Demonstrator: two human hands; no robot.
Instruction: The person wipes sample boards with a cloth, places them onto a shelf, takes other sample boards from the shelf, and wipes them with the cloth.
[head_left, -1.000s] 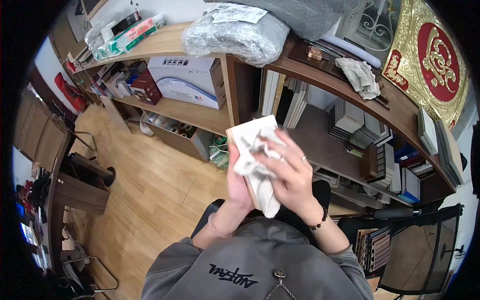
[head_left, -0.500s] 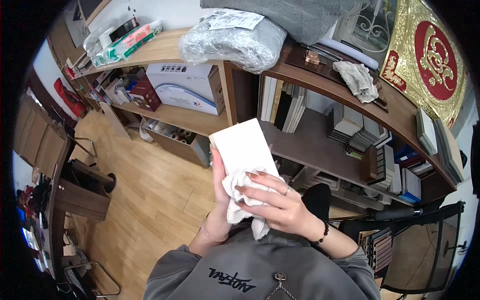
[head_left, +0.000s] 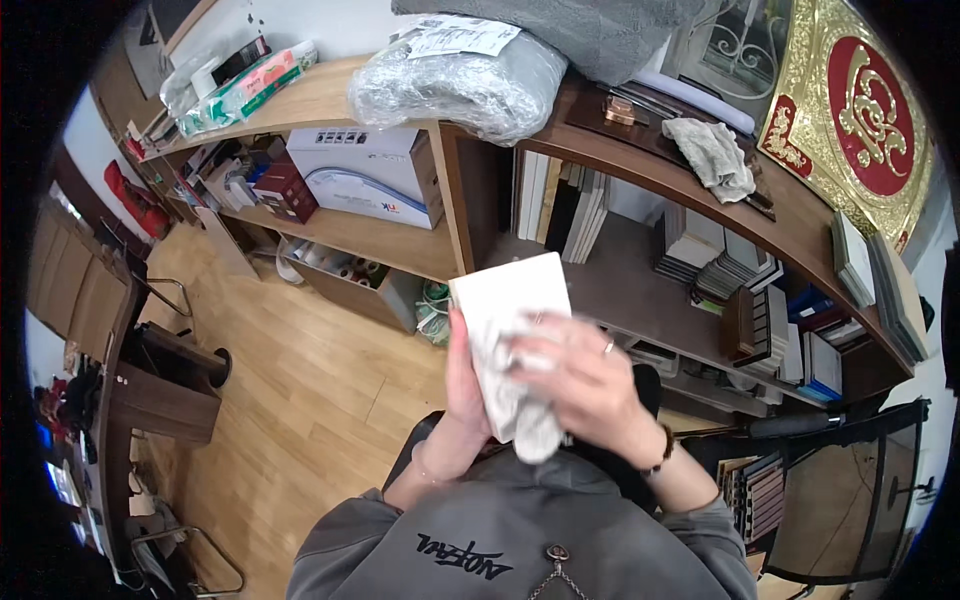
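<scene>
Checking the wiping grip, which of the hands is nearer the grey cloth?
Right. The right hand presses the grey cloth against the white tile; the left hand grips the tile's left edge behind it.

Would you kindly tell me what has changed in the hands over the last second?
The right hand moved its cloth from the top of the white tile down to its lower half, leaving the top bare. The left hand kept its grip on the tile's edge. The shelves behind are unchanged.
</scene>
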